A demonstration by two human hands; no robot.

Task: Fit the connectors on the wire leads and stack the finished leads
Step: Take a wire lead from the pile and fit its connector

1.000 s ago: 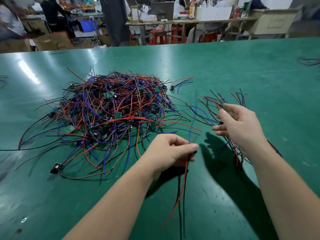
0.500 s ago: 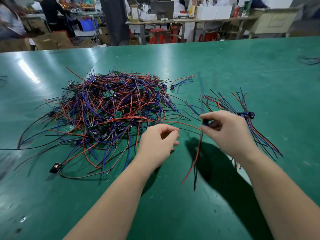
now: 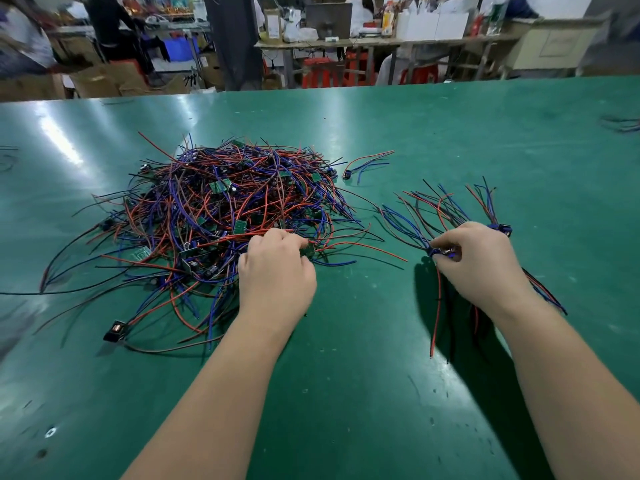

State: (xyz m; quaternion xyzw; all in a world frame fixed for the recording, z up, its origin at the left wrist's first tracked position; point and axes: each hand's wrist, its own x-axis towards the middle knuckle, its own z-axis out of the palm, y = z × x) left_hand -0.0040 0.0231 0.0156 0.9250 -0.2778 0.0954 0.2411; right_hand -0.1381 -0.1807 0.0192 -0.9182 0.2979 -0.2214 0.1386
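- Green mat (image 3: 346, 393) under both my arms. The tangled pile of loose leads (image 3: 225, 209), in red, blue and black, lies ahead on my left. The finished stack (image 3: 446, 209) fans out ahead on my right.
- I judge this to be the hand-over between two cycles: one lead is being laid down and the next is being picked.
- My right hand (image 3: 481, 265) pinches a finished lead (image 3: 437, 306) at its blue connector (image 3: 441, 251), thumb and fingertips closed on it. It is low over the near end of the stack, and the red wire trails back towards me.
- My left hand (image 3: 277, 275) sits at the pile's near right edge. Its fingers are curled down onto a small green board (image 3: 307, 250) there and appear to grip it.
- The next move for the right hand is to set the connector end down in line with the others and let go.
- The next move for the left hand is to draw one lead free without dragging its neighbours, which looks tricky in that knot.
- My right hand covers the middle of the stack, so I cannot count the leads in it or see how their connectors line up. Another connector (image 3: 502, 228) peeps out behind my knuckles.
- My left fingertips are hidden from me, so exactly which wires go with that board is unclear.
- A stray lead (image 3: 367, 161) lies apart beyond the pile, and a black connector (image 3: 116, 330) lies at the pile's near left.
- More wires at the far right edge are cut off.
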